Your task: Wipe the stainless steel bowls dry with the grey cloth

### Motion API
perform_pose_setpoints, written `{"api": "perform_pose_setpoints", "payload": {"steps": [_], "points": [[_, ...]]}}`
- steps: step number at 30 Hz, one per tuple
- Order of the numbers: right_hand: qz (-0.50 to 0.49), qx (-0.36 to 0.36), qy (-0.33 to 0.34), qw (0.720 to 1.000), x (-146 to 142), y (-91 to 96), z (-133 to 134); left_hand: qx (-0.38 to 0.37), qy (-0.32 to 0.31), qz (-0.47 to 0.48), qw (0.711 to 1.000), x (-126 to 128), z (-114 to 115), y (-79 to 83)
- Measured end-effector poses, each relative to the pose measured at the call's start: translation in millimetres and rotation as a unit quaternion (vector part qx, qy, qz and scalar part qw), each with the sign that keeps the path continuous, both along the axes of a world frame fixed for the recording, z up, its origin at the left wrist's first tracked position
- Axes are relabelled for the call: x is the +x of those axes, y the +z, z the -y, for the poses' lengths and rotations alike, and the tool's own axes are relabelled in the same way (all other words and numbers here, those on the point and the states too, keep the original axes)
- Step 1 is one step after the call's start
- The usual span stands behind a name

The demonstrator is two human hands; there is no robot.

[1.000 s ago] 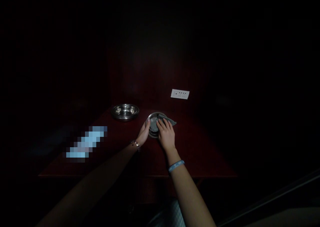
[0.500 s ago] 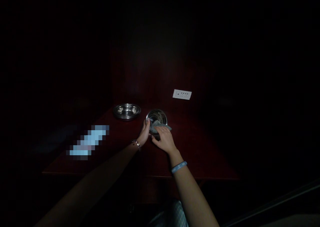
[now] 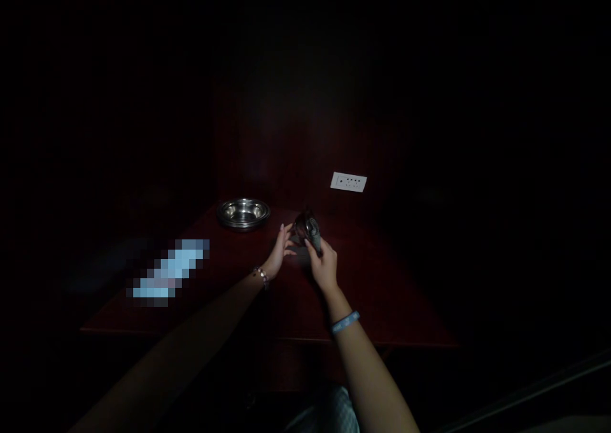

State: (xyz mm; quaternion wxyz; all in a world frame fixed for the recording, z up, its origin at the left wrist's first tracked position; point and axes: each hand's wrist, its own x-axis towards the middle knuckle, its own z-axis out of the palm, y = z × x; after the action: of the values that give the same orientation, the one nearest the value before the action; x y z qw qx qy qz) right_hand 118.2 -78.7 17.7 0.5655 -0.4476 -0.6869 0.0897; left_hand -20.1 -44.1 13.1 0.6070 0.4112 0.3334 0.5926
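My right hand [image 3: 325, 266] grips a shiny metal bowl [image 3: 300, 225] by its right side, with a grey-green cloth [image 3: 315, 234] between its fingers and the bowl. The bowl is tilted on its side above the table, its outer wall turned partly toward my left. Just left of it is my left hand [image 3: 277, 256], fingers spread and palm toward the bowl. Whether its fingertips touch the bowl is hard to make out. Back left, a stack of shallow metal dishes [image 3: 243, 215] rests on the table.
A dark red table [image 3: 229, 312] lies under my hands. On its left is a blurred-out, bright bluish rectangle [image 3: 172, 270]. A white socket plate [image 3: 348, 182] is set in the dark surface behind. The surroundings are very dark.
The bowl has turned from facing me with its open mouth to lying sideways. My left hand has let go of its rim and spread. My right hand moved from inside the bowl to its right side.
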Motion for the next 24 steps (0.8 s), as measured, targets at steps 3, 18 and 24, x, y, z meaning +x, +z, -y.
{"api": "perform_pose_setpoints", "payload": {"steps": [3,18,24], "points": [[-0.205,-0.041,0.053,0.976,0.5,1.7,-6.2,-0.036,0.02,0.003,0.999,1.3,-1.3,1.1],[-0.409,-0.212,0.12,0.879,17.0,-13.9,-29.4,-0.105,-0.051,0.17,0.978,-5.8,-2.5,6.7],[-0.371,-0.152,0.006,0.916,21.3,-17.3,-29.8,-0.134,-0.036,0.226,0.964,-5.7,-8.7,0.2]]}}
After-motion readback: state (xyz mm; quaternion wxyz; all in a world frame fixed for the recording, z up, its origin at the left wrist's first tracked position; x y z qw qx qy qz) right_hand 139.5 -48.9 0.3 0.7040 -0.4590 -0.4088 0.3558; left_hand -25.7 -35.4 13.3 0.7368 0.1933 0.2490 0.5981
